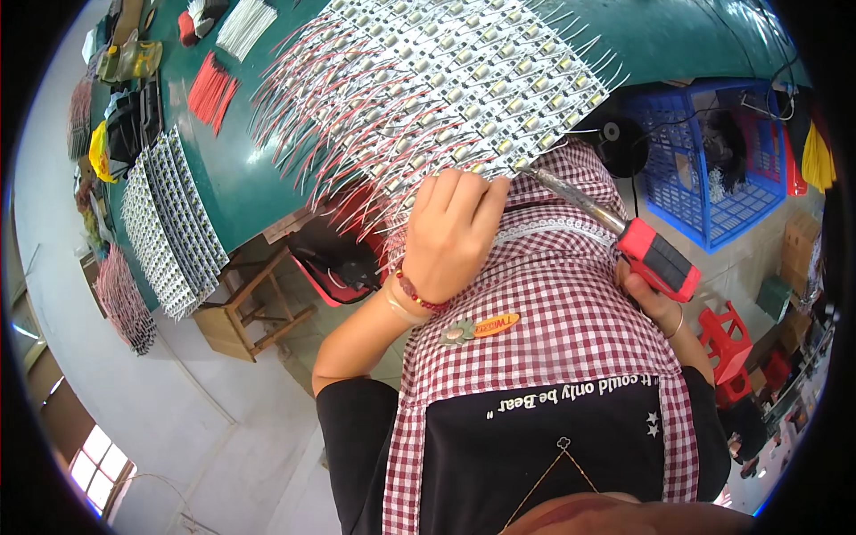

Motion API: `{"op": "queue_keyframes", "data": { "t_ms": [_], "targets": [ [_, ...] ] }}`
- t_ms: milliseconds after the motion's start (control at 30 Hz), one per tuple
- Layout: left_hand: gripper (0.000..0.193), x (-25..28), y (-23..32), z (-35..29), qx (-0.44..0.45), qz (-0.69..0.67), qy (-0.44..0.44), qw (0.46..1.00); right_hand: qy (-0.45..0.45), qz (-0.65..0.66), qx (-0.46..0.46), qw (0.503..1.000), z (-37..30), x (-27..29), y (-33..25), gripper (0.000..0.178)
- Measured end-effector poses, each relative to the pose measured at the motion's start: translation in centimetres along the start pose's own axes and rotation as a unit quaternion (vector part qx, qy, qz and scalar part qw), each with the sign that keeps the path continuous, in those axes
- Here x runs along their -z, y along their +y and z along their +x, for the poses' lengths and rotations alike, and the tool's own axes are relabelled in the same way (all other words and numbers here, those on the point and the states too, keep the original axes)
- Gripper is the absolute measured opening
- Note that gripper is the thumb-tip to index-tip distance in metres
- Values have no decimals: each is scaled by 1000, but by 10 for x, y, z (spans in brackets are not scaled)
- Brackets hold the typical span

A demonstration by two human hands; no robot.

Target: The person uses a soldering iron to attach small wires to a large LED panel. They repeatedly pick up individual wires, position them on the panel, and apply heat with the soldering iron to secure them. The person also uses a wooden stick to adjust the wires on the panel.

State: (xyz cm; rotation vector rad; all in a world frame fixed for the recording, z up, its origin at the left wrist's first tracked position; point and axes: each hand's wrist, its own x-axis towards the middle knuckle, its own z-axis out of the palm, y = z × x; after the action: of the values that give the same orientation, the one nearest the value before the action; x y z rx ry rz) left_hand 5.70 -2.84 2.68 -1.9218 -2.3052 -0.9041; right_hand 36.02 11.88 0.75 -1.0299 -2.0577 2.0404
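Note:
A large panel of small white circuit boards [446,80] lies at the near edge of the table, many red and white wires [312,125] fanning out from its left side. My left hand [450,227] rests at the panel's near corner, fingers curled and pressed together; whatever they pinch is hidden. In my right hand [649,299] is a soldering iron [658,260] with a red and black handle. Its metal barrel points up and left, and the tip is at the panel's near edge, just right of my left fingers. Whether the tip touches the board I cannot tell.
On the green table [259,192] lie a bundle of red wires [212,94] and a bundle of white wires [245,28]. Several more panels [174,227] overlap at the left edge. A blue plastic basket [700,218] stands to the right, with red stools [727,343] lower down.

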Motion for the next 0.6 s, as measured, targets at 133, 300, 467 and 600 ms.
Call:
{"op": "queue_keyframes", "data": {
  "t_ms": [133,300,467,600],
  "targets": [
    [28,-11,-5,-3,12,-6,-1,1000,-3,-30,10,999,4,1,2,18],
    [28,-13,-5,-3,2,-5,5,1000,-1,-74,80,994,11,-1,-1,19],
    [28,-11,-6,-2,2,-4,-4,1000,8,-124,105,987,20,-6,-24,21],
    [29,-11,-4,-2,-4,1,2,1000,29,-65,66,995,16,-8,-21,22]
  ]
}}
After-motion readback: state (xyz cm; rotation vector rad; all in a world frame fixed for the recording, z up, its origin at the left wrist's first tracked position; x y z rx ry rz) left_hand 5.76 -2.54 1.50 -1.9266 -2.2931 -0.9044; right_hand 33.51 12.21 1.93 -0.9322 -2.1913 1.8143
